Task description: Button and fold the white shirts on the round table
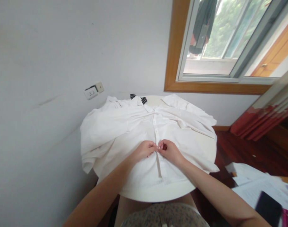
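Note:
A white shirt (125,132) lies spread front-up over a small round white table (158,195), its collar toward the wall. My left hand (145,149) and my right hand (169,150) meet at the middle of the button placket (155,126). Both hands are closed in a pinch on the placket's edges, fingertips touching each other. The button itself is too small to make out.
A black-and-white striped cloth (139,97) peeks out behind the collar. A wall socket (93,91) sits on the wall at left. A window (219,44) is above right, a red curtain (260,123) beside it. Papers and a dark phone (268,208) lie at lower right.

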{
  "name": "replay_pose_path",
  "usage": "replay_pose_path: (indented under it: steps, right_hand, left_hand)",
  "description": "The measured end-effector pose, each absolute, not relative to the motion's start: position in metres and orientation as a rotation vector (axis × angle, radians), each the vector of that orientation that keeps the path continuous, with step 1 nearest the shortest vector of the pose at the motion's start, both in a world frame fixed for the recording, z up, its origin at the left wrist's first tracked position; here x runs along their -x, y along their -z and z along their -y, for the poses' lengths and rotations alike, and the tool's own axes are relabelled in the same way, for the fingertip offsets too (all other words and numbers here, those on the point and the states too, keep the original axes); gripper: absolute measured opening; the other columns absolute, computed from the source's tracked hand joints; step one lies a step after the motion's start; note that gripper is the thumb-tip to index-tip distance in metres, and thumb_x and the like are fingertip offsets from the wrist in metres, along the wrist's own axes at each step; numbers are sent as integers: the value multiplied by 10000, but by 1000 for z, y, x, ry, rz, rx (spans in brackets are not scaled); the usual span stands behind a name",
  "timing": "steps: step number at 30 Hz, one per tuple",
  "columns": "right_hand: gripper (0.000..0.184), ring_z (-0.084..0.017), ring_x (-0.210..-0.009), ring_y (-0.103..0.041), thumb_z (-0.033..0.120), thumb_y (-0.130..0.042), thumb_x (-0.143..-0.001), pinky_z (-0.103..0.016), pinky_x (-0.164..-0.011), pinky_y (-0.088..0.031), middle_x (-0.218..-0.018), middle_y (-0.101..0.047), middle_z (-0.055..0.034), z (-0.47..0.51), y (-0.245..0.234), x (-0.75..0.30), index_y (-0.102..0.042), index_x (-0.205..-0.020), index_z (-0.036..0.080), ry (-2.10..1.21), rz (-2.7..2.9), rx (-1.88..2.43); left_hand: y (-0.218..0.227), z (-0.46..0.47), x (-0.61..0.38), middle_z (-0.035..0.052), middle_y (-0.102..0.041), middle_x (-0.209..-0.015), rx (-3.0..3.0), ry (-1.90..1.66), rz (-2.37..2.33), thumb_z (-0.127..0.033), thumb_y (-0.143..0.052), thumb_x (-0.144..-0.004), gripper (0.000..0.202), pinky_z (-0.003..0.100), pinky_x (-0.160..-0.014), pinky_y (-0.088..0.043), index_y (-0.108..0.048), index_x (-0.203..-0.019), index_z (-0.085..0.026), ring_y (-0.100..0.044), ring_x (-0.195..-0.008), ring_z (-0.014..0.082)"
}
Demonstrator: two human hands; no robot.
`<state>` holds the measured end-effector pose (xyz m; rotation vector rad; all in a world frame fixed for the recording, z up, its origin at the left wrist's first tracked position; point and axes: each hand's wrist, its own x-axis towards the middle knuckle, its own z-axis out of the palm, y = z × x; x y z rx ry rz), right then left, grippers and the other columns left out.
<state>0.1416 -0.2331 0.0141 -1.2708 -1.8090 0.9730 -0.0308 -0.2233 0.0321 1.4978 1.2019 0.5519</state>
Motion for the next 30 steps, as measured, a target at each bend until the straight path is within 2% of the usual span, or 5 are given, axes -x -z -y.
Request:
replay_pose_path:
  steps: [12, 17, 22, 27, 30]
  right_hand:
    - [197, -78, -535, -474, 250, -666, -665, -199, -506, -379, -629, -540, 49, 235, -20, -147, -602, -830, 165, -1344, 1647, 1133]
    - [224, -91, -512, -502, 366, -633, -736, -209, -478, -416, -624, -571, 28, 238, -26, -148, -617, -831, 164, -1439, 1622, 1130]
    - [293, -103, -483, -505, 464, -533, -822, -215, -451, -404, -600, -560, 24, 237, -24, -148, -598, -778, 182, -1385, 1648, 1140]
    - [307, -103, -467, -422, 432, -476, -880, -220, -478, -333, -501, -466, 52, 238, -22, -147, -529, -686, 200, -1069, 1839, 1227]
    - [347, -122, -568, -461, 360, -403, -928, -233, -568, -343, -570, -510, 18, 239, -25, -146, -518, -645, 195, -834, 2056, 1247]
  left_hand:
    - [-37, 226, 28, -31, -546, -503, -1570, -522, -1284, -322, -499, -743, 203, 196, -392, -273, -557, -640, -158, -395, -368, 59]
    - [-35, 225, 29, -23, -606, -575, -1602, -524, -1297, -278, -502, -734, 148, 193, -391, -271, -537, -646, -164, -389, -365, 50]
    - [-33, 224, 29, -29, -588, -562, -1658, -546, -1309, -285, -501, -729, 143, 198, -402, -279, -521, -643, -172, -402, -380, 61]
    - [-34, 224, 29, -35, -546, -514, -1656, -555, -1299, -381, -520, -762, 245, 198, -427, -284, -542, -647, -166, -405, -393, 67]
    - [-33, 223, 32, -55, -453, -435, -1644, -545, -1253, -449, -512, -783, 325, 202, -434, -270, -569, -645, -160, -378, -387, 70]
